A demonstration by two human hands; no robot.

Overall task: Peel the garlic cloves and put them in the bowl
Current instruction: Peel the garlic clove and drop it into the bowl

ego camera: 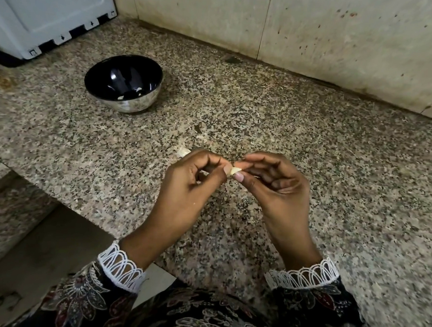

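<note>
Hands meet in mid-air above a speckled granite bench (312,149), seen from the person's own head looking down. The left hand (194,177) and the right hand (272,179) both have curled fingers, and each pinches one end of a single pale garlic clove (235,171) held between the thumbs and fingertips. Whether papery skin is lifting off it cannot be told at this size.

By my judgement the clove is tiny, light and firm, with dry brittle skin that tears easily; once bare it may be slightly sticky and slick, so a fingertip pinch at the two ends, with a nail working under the skin, looks the best hold.

A steel bowl (140,100) with a dark, shiny inside stands on the bench well beyond the hands, to the left; a few pale pieces lie in it, probably peeled cloves. Another pale piece of garlic (182,152) lies on the bench just behind the left hand's knuckles.

A white appliance (47,14) sits at the far left corner. Stained, spotted beige wall panels (319,30) rise behind the bench. Dark floral sleeves with white lace cuffs (122,266) cover the wrists.
</note>
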